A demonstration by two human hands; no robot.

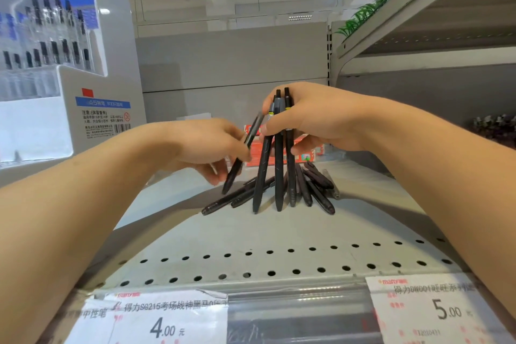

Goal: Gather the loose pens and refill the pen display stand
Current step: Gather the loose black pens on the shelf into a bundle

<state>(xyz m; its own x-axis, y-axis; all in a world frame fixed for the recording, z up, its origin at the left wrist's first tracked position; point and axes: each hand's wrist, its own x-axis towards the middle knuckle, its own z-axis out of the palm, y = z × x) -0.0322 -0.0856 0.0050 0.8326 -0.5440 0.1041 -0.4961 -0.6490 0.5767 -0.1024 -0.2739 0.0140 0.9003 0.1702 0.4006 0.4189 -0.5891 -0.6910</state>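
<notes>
Pens (279, 173): matt black plastic barrels, smooth. Shelf (251, 234): grey painted metal, perforated, dull sheen. Display stand (92, 98): glossy white card with clear plastic tiers. Price labels (156, 318): paper behind glossy film.

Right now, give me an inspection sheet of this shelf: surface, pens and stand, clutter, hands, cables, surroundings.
Surface: grey perforated shelf, price labels on its front edge.
Job's things: loose black pens piled at the back; pen display stand at left, holding pens.
Clutter: red boxes behind the pile.
Grips: right hand holds a bundle of pens upright, tips on the shelf; left hand pinches a single pen, tilted.
Cables: nothing seen.
Surroundings: upper shelf with green plants at right; ceiling lights.
</notes>
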